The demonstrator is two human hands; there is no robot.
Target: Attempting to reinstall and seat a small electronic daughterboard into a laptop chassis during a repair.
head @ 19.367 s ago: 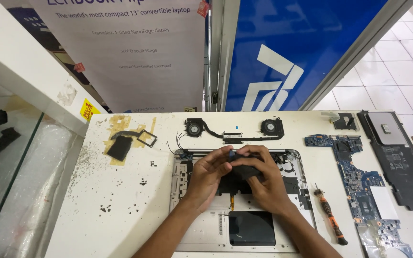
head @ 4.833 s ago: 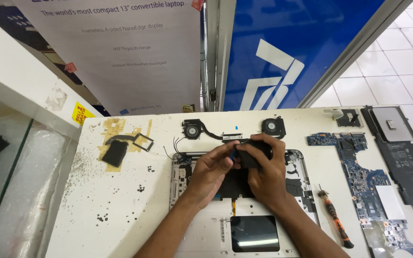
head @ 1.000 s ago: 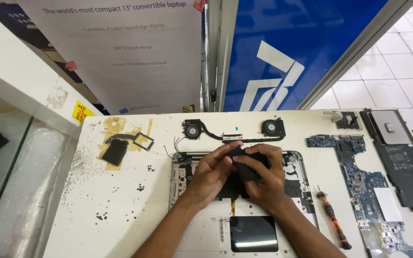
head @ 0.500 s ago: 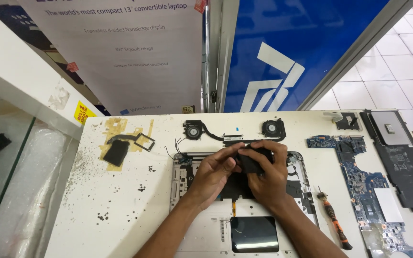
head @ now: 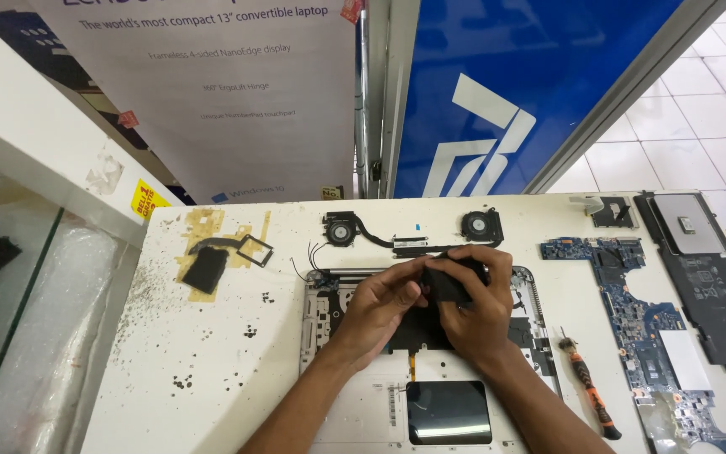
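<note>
An opened silver laptop chassis [head: 321,315] lies on the white table, its black touchpad underside [head: 447,412] towards me. Both my hands are over its upper middle. My right hand [head: 476,315] grips a small flat black part [head: 447,282], lifted just above the chassis. My left hand [head: 380,307] pinches the left edge of the same part with its fingertips. What lies under the hands is hidden.
A twin-fan heat pipe assembly [head: 409,235] lies behind the chassis. A blue motherboard [head: 644,324] and a black battery pack [head: 707,277] lie at right, with an orange-handled screwdriver [head: 590,395] beside the chassis. Taped black parts [head: 212,265] sit at left; a glass case [head: 10,336] borders the table.
Both hands have shifted slightly up and right with the black part, still holding it over the chassis.
</note>
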